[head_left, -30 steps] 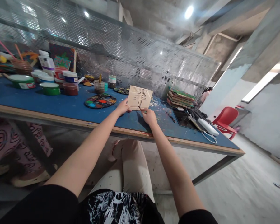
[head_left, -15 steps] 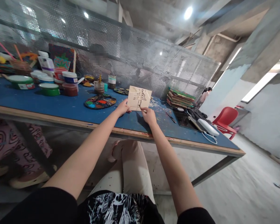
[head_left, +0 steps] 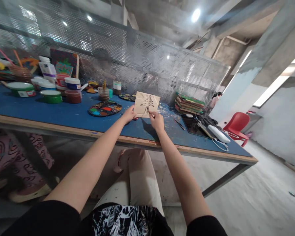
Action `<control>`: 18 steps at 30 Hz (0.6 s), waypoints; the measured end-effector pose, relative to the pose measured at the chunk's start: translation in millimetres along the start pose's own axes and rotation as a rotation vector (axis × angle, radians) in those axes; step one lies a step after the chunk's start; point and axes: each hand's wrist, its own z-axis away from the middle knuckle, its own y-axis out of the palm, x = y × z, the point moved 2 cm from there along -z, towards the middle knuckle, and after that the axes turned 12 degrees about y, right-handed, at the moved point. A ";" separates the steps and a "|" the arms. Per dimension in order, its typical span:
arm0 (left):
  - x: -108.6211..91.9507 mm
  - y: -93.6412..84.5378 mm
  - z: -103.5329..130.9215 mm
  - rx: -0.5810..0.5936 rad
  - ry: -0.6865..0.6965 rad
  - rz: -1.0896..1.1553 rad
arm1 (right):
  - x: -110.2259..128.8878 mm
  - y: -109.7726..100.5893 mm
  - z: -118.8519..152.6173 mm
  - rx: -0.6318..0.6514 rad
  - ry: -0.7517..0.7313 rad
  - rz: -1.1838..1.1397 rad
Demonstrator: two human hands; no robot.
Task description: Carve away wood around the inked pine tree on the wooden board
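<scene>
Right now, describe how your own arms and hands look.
Both hands, left and right, are bare, with no gloves. Short black sleeves end above the elbows. Wrists and forearms carry no visible watch, bracelet or marking.

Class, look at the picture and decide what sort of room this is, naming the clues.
Probably an art or craft studio: a paint-stained blue table holds a palette with daubs of colour, tubs of paint and a painted picture standing at the back.
</scene>
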 end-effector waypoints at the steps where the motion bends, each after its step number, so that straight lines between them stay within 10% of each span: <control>1: 0.7 -0.4 -0.2 -0.003 -0.004 -0.002 | -0.7 0.6 0.6 0.016 -0.002 0.002; 18: 2.8 -1.6 -0.4 0.010 0.016 0.005 | 0.2 2.4 1.3 0.000 0.025 -0.019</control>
